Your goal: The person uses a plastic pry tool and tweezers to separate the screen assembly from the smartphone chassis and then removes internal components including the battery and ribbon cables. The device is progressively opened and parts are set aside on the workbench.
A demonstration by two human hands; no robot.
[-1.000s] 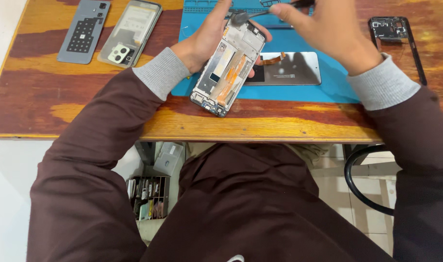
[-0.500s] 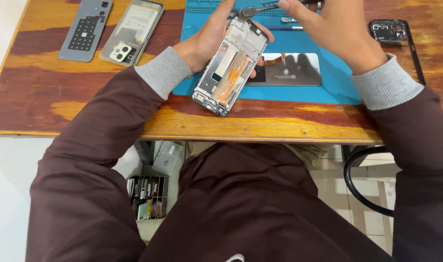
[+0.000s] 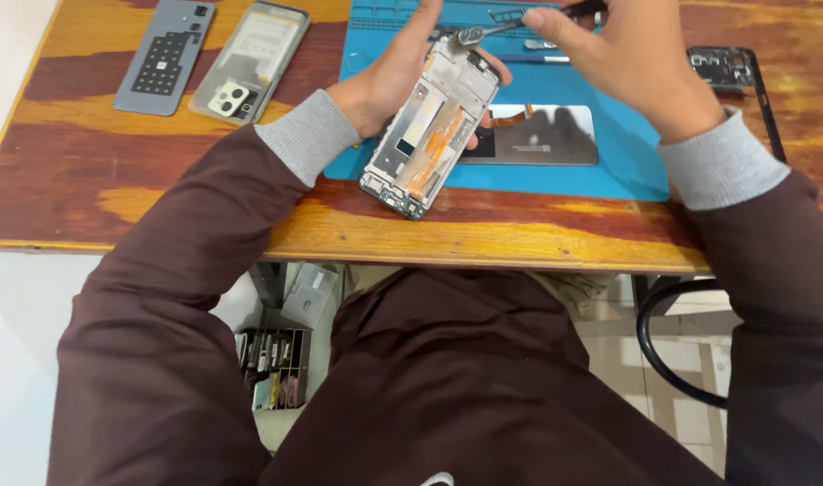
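The left hand point(image 3: 389, 76) grips an opened phone frame point(image 3: 431, 126), tilted up off the blue mat point(image 3: 610, 166), exposing its insides. The right hand point(image 3: 628, 58) pinches tweezers point(image 3: 483, 33) at the frame's top corner. A grey back cover point(image 3: 166, 57) and clear case point(image 3: 248, 59) lie left of the hands on the desk point(image 3: 114, 189).

The left hand point(image 3: 389, 76) holds an opened phone frame point(image 3: 429, 126) tilted above the blue mat point(image 3: 628, 171); the right hand point(image 3: 632, 58) pinches tweezers point(image 3: 483, 33) at its far end.
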